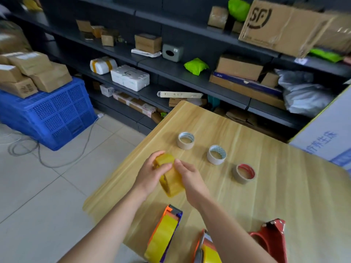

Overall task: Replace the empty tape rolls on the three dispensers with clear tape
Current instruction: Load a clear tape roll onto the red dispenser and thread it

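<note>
Closest to you, an orange-and-purple plastic dispenser [173, 212] and an orange-edged one [201, 242] are carrying glossy yellowish tape. The red metal dispenser [273, 234] seems to be waiting empty. You are holding the translucent yellowish clear-tape roll [171, 185] over the pale wood-grain table [284, 186], with the fingers of your left hand [150, 175] and right hand [190, 179] curling round its smooth rim, likely readying it for loading. Three bare cardboard cores [213, 160] are standing aside.
</note>
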`<state>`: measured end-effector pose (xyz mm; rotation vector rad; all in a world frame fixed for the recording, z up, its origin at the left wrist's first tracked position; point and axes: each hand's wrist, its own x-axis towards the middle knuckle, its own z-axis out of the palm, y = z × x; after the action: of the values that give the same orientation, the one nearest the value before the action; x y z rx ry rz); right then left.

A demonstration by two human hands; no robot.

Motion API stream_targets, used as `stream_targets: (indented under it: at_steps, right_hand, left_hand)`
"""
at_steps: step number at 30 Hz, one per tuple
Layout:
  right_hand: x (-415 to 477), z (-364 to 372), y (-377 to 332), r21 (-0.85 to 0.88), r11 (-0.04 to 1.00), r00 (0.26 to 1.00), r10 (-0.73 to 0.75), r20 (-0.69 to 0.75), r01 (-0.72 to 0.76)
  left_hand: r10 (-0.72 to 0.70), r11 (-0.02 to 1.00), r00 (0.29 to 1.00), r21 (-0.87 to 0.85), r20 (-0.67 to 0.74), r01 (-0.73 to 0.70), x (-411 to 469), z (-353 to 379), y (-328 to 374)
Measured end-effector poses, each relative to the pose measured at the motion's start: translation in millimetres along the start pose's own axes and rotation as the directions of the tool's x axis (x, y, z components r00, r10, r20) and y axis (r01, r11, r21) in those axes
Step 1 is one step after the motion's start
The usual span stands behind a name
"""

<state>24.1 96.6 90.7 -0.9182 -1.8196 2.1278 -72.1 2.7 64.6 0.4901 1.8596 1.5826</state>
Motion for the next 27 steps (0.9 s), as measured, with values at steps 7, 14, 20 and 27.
stream_targets:
  at_steps: [7,14,20,27]
  right_hand:
    - [-84.4,-51.0,-11.1,-0.021,0.983,0.976,-0.180,0.124,0.184]
    - [-143.4,-87.4,-18.1,0.053,0.972,0.973,-0.229,-0.017,0.230]
    - [-170.7,-106.7,-22.4,0.147,0.967,0.970,-0.182,-0.162,0.206]
    - [-183.9,-117.7,-30.9,0.177,0.959,0.967,-0.193,-0.167,0.222]
  left_hand:
    - [-0.357,0.922,0.929,-0.124,0.101,0.367,-52.8,49.8,37.8]
    - [-0.253,0.964,0.945,-0.029,0.204,0.265,-103.4,97.2,55.8]
    - [0.084,0.996,0.943,-0.055,0.323,-0.070,-132.6,126.2,58.0]
    - [-0.141,0.983,0.941,-0.071,0.307,0.171,-126.4,150.8,80.8]
